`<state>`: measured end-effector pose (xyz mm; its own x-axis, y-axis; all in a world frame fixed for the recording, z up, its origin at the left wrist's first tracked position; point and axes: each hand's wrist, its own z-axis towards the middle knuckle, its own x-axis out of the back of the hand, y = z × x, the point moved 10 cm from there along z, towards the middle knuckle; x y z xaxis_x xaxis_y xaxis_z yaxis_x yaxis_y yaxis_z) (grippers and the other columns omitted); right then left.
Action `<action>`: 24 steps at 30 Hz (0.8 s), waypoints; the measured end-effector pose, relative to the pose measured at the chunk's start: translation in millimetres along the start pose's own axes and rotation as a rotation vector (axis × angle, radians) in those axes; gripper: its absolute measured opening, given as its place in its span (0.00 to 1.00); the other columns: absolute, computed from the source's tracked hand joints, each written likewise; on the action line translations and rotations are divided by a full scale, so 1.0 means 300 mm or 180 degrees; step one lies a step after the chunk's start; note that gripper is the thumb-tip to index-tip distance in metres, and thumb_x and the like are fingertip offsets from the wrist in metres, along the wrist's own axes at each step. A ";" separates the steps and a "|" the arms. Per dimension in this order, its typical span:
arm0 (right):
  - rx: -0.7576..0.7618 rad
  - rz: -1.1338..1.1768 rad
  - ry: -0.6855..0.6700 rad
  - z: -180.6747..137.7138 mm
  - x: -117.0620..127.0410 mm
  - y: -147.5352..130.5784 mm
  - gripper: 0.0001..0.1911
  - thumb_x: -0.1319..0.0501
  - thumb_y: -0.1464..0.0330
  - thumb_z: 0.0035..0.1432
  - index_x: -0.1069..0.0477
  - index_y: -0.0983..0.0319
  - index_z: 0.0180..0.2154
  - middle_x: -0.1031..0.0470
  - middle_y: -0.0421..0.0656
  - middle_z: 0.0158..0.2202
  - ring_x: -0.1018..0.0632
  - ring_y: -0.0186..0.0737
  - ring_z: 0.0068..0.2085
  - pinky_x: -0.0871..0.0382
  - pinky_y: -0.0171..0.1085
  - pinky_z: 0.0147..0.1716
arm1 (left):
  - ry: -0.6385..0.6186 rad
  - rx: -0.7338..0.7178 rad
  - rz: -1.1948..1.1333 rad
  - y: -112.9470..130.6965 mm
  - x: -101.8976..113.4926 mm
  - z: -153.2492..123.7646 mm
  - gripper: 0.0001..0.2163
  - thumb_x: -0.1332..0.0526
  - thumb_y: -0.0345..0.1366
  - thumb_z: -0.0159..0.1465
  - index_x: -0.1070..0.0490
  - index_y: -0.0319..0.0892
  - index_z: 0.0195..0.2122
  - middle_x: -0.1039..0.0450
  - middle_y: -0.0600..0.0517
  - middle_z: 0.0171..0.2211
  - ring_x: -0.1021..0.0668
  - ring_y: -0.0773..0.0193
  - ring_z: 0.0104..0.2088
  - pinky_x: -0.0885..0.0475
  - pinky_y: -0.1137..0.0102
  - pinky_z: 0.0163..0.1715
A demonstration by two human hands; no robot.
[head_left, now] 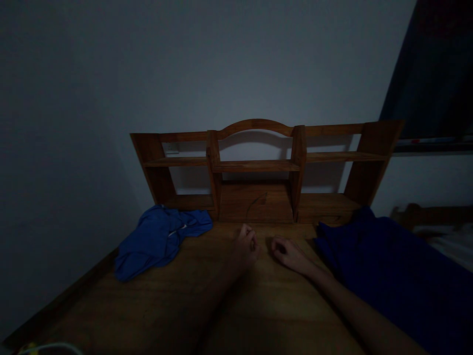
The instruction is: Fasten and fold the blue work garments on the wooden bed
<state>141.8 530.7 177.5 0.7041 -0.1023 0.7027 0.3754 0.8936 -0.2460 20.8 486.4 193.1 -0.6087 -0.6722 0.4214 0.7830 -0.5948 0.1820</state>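
Note:
Both of my hands rest on a wooden desk [207, 296] in dim light. My left hand [246, 245] lies near the desk's middle with its fingers curled into a loose fist, and nothing shows in it. My right hand [286, 252] sits just to its right, fingers also curled, apparently holding nothing. A crumpled blue garment [158, 240] lies on the desk to the left of my hands. A larger dark blue cloth [391, 266] covers the desk's right side, close to my right forearm.
A wooden shelf unit [256, 165] with bare shelves stands at the desk's back edge against a pale wall. A dark window or curtain [439, 74] is at the upper right. Something pale lies at the far right [454, 246].

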 end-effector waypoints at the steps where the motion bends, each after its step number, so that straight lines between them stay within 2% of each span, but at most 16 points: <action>1: 0.0033 -0.0021 -0.0003 0.001 0.000 -0.005 0.05 0.48 0.75 0.50 0.35 0.62 0.29 0.30 0.40 0.30 0.31 0.33 0.31 0.41 0.31 0.31 | -0.0015 0.0000 -0.0011 -0.002 -0.003 -0.001 0.05 0.46 0.26 0.53 0.41 0.42 0.28 0.42 0.51 0.37 0.33 0.66 0.35 0.34 0.71 0.34; 10: 0.0094 -0.0063 -0.0041 0.001 -0.005 -0.012 0.05 0.49 0.75 0.50 0.36 0.62 0.26 0.33 0.39 0.28 0.32 0.32 0.30 0.42 0.31 0.30 | -0.0110 0.0021 -0.0010 -0.004 -0.015 -0.003 0.05 0.45 0.27 0.53 0.41 0.42 0.29 0.42 0.52 0.36 0.33 0.67 0.33 0.34 0.71 0.34; 19: 0.0128 -0.0026 -0.0067 0.001 -0.008 -0.011 0.05 0.49 0.75 0.50 0.37 0.62 0.26 0.33 0.39 0.29 0.32 0.32 0.30 0.42 0.31 0.30 | -0.0135 -0.0037 0.0058 0.002 -0.014 -0.006 0.05 0.46 0.25 0.53 0.39 0.42 0.29 0.41 0.52 0.36 0.33 0.66 0.35 0.34 0.70 0.35; 24: 0.0144 -0.0040 -0.0059 0.001 -0.006 -0.019 0.06 0.49 0.76 0.49 0.37 0.62 0.26 0.33 0.39 0.29 0.32 0.33 0.30 0.42 0.31 0.30 | -0.0140 -0.0033 0.0001 -0.009 -0.027 -0.004 0.06 0.46 0.24 0.52 0.39 0.42 0.28 0.41 0.52 0.35 0.33 0.67 0.33 0.34 0.71 0.33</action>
<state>138.2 526.1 177.9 0.6881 -0.1060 0.7178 0.3562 0.9112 -0.2068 23.4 493.0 188.2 -0.6020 -0.6525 0.4603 0.7817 -0.5993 0.1728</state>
